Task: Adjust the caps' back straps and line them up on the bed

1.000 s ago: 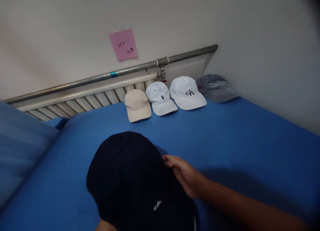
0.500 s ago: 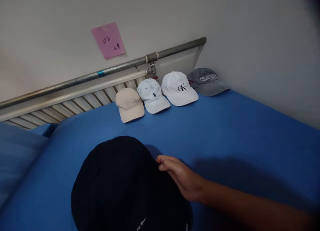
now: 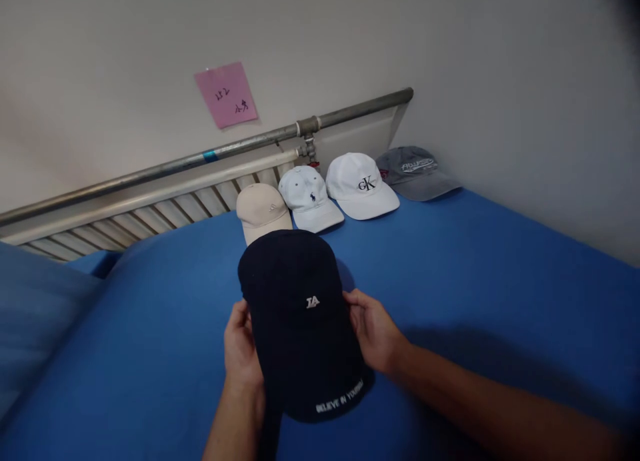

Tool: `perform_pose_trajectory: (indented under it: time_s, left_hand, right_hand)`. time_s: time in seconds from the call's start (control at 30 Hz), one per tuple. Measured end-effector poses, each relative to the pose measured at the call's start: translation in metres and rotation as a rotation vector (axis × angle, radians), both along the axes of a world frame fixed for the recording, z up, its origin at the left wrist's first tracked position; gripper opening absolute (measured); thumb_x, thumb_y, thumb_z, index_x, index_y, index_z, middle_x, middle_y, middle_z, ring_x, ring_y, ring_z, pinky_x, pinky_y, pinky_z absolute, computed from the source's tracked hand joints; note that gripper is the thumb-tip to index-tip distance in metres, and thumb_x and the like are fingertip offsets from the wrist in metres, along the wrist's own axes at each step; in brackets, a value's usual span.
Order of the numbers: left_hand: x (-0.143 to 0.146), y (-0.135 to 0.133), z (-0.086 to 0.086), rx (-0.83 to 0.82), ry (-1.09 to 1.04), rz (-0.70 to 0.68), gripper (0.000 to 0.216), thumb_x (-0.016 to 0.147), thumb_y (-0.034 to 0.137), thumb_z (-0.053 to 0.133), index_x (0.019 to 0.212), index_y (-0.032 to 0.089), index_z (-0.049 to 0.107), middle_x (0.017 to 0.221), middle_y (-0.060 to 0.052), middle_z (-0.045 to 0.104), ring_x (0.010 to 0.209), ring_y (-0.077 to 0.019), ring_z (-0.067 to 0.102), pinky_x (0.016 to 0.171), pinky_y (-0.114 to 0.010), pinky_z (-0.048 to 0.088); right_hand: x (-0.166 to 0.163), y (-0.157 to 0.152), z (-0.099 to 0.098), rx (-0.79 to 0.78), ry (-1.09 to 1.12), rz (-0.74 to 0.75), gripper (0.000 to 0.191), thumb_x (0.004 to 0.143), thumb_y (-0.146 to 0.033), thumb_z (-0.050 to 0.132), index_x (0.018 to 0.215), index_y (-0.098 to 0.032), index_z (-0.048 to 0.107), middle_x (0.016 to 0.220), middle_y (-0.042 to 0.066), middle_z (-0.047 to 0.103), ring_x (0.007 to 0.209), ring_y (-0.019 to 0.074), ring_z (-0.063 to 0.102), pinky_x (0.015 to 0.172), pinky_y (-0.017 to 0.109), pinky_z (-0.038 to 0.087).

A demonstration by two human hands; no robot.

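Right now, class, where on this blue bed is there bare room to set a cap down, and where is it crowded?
Bare blue sheet lies right of the right hand, and between the left hand and pillow. It is crowded along the radiator, where four caps sit behind the held navy cap.

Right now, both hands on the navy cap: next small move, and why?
Probably carry the navy cap, held by the left hand and right hand, forward-left and set it beside the beige cap; four caps line the radiator there, with bare blue sheet left of the beige one.
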State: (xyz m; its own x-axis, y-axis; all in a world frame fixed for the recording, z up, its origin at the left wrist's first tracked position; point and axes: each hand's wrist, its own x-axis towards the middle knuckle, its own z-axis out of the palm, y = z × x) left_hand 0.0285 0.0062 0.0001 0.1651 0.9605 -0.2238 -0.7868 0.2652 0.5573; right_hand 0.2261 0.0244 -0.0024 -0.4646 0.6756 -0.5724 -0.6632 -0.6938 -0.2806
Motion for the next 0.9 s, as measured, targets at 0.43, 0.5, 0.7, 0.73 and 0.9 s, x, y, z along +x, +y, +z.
perform_pose_trajectory:
  time_s: [0.43,0.5,0.7,0.73,0.9]
  left_hand:
    - [-0.019,0.003,-0.008,0.273,-0.353,-0.321,0.048,0.099,0.025,0.021,0.123,0.018,0.062,0.125,-0.006,0.063,0.121,-0.0148,0.055,0.112,-0.031,0.028]
    - [-0.015,0.0,-0.007,0.332,-0.383,-0.379,0.049,0.1,0.026,0.019,0.129,0.02,0.057,0.131,-0.005,0.059,0.126,-0.0132,0.05,0.115,-0.031,0.019]
    - [-0.004,-0.005,0.0,0.441,-0.417,-0.457,0.051,0.099,0.025,0.015,0.136,0.023,0.049,0.138,-0.003,0.052,0.133,-0.0122,0.039,0.115,-0.032,0.005]
    - [-0.003,-0.006,0.001,0.445,-0.413,-0.447,0.052,0.099,0.025,0.014,0.136,0.022,0.049,0.138,-0.003,0.052,0.133,-0.0116,0.039,0.115,-0.031,0.005]
    - [0.0,-0.005,0.003,0.436,-0.381,-0.408,0.054,0.1,0.03,0.01,0.135,0.019,0.05,0.139,-0.003,0.051,0.134,-0.01,0.038,0.115,-0.028,0.01]
  right_hand:
    - [0.016,0.013,0.0,0.273,0.198,0.04,0.012,0.066,-0.019,0.064,0.078,-0.019,0.064,0.07,-0.004,0.068,0.067,0.0113,0.062,0.074,0.025,0.043]
    - [0.02,0.017,0.001,0.309,0.256,0.086,0.016,0.069,-0.025,0.067,0.084,-0.018,0.066,0.077,-0.002,0.07,0.073,0.0129,0.064,0.08,0.027,0.044]
    - [0.027,0.02,-0.003,0.288,0.281,0.261,0.029,0.069,-0.032,0.07,0.089,-0.011,0.068,0.081,0.006,0.072,0.079,0.0172,0.066,0.085,0.031,0.045]
    - [0.028,0.02,-0.003,0.283,0.279,0.265,0.027,0.07,-0.032,0.068,0.088,-0.011,0.069,0.08,0.006,0.072,0.078,0.0171,0.066,0.084,0.03,0.045]
    - [0.03,0.021,-0.001,0.291,0.279,0.231,0.023,0.073,-0.031,0.059,0.083,-0.013,0.069,0.075,0.004,0.072,0.075,0.0163,0.066,0.081,0.029,0.046]
